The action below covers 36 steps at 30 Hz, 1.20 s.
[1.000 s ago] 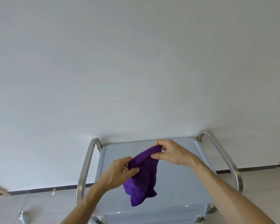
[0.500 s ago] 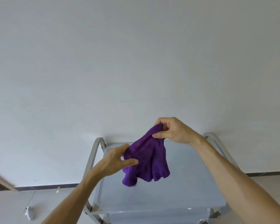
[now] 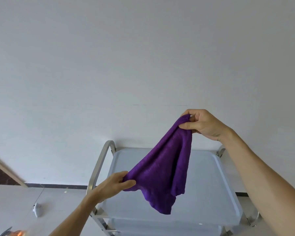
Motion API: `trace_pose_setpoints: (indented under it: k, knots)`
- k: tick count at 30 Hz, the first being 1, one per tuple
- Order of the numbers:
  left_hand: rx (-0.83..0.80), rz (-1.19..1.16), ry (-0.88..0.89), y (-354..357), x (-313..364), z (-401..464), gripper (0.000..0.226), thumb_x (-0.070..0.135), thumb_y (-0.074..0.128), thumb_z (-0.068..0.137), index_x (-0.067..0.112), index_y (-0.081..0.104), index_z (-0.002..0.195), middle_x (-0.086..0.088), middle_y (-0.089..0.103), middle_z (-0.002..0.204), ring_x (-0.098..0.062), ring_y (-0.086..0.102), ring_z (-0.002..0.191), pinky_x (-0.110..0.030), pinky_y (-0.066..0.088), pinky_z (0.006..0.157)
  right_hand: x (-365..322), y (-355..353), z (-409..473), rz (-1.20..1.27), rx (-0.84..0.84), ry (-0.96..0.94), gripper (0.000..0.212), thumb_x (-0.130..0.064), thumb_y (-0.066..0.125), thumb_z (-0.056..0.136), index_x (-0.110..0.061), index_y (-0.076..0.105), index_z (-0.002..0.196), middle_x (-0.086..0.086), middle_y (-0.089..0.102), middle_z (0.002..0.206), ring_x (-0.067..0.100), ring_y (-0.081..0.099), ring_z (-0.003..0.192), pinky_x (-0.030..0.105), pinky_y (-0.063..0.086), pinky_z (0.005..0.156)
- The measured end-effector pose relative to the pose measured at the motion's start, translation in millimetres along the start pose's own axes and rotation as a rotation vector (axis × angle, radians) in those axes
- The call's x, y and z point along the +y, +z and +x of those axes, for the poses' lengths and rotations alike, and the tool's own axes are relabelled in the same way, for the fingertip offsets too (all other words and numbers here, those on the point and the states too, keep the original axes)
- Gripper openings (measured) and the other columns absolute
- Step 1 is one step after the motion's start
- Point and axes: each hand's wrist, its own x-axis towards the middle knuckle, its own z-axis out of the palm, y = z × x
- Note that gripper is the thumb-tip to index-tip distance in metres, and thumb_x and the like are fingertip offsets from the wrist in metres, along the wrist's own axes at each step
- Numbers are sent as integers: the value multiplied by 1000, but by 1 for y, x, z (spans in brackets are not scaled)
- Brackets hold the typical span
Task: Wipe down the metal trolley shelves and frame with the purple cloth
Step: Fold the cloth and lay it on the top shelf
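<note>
White wall (image 3: 143, 57) fills most of what you see from here, plain and bare, meeting a pale tiled floor (image 3: 12, 201) along a dark skirting strip. Against that wall stands the metal trolley (image 3: 211, 193), its flat top shelf grey and shiny, with a curved steel handle rail (image 3: 100, 160) running down its left side and another rail partly showing on the right behind the person's forearm.

Above the top shelf, clear of it, hangs the purple cloth (image 3: 163, 172), stretched between two bare hands. The right hand (image 3: 203, 124) is raised higher, in front of the wall, with thumb and fingers pinched shut on the cloth's upper corner. From there the cloth slopes down and to the left to the left hand (image 3: 116, 184), which is lower, just over the shelf's left edge, thumb closed against the fingers on a second corner. Between and below the two grips the rest of the cloth droops in loose folds, its lowest tip dangling over the near part of the shelf without touching it.

On the floor to the left of the trolley lies a small white object (image 3: 37, 210), too small to make out.
</note>
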Motion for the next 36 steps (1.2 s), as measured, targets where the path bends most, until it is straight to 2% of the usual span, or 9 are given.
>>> trace_pose_setpoints:
  k: [3, 7, 9, 14, 20, 24, 28, 32, 36]
  knots:
    - [158, -51, 7, -16, -5, -3, 28, 47, 69, 87, 22, 59, 78, 7, 58, 71, -7, 55, 68, -20, 44, 63, 16, -12, 2, -29, 1, 83, 16, -8, 77, 83, -8, 69, 98, 16, 74, 93, 24, 71, 86, 32, 58, 75]
    - [468, -8, 26, -46, 8, 13, 6, 33, 70, 90, 32, 66, 85, 4, 71, 85, -13, 64, 77, -22, 48, 67, 41, -25, 16, -102, 92, 189, 20, -5, 78, 80, -3, 66, 97, 13, 74, 94, 22, 70, 90, 41, 57, 87]
    - [560, -17, 41, -58, 21, 23, 9, 27, 71, 89, 32, 66, 84, 4, 71, 84, -12, 64, 76, -20, 48, 66, 49, -28, 23, -116, 151, 220, 20, -5, 78, 80, -6, 66, 96, 10, 74, 93, 21, 69, 92, 40, 57, 89]
    - [704, -15, 101, -67, 38, 32, 18, 15, 70, 85, 26, 57, 79, 9, 65, 75, -11, 59, 68, -21, 47, 62, 63, -30, 25, -129, 309, 141, 23, -12, 83, 75, -9, 68, 93, 1, 72, 83, 9, 67, 75, 24, 55, 71]
    - [528, 126, -30, -6, -26, 5, 40, 7, 76, 83, 29, 47, 65, 10, 74, 82, -16, 65, 73, -30, 53, 68, 136, -15, -33, -215, 26, 278, 16, -13, 83, 74, -14, 68, 80, -5, 65, 71, 8, 58, 68, 17, 43, 66]
    - [354, 191, -145, 52, -85, -23, 46, 0, 79, 76, 29, 47, 61, 12, 70, 71, -2, 59, 63, -12, 45, 63, 213, 15, -88, -262, -187, 517, 16, -5, 82, 75, -9, 68, 82, 0, 67, 74, 10, 58, 70, 20, 45, 69]
    - [198, 199, -259, 92, -132, -50, 43, 0, 77, 74, 34, 52, 63, 13, 67, 69, 0, 54, 59, -15, 45, 61, 268, 39, -138, -333, -392, 740, 19, -18, 82, 75, -12, 71, 89, 8, 74, 84, 9, 61, 73, 23, 46, 76]
    - [125, 168, -290, 90, -144, -54, 34, 6, 77, 77, 31, 57, 67, 14, 66, 68, 0, 56, 60, -16, 46, 62, 283, 42, -139, -330, -402, 766, 15, -22, 76, 81, -16, 72, 93, 10, 76, 93, 8, 64, 77, 23, 47, 80]
    - [151, 119, -309, 53, -138, -23, 27, 4, 70, 83, 25, 60, 69, 1, 66, 72, -9, 60, 67, -26, 53, 68, 277, 38, -97, -333, -202, 706, 7, -12, 67, 91, -7, 69, 96, 9, 77, 91, 20, 71, 88, 33, 54, 89]
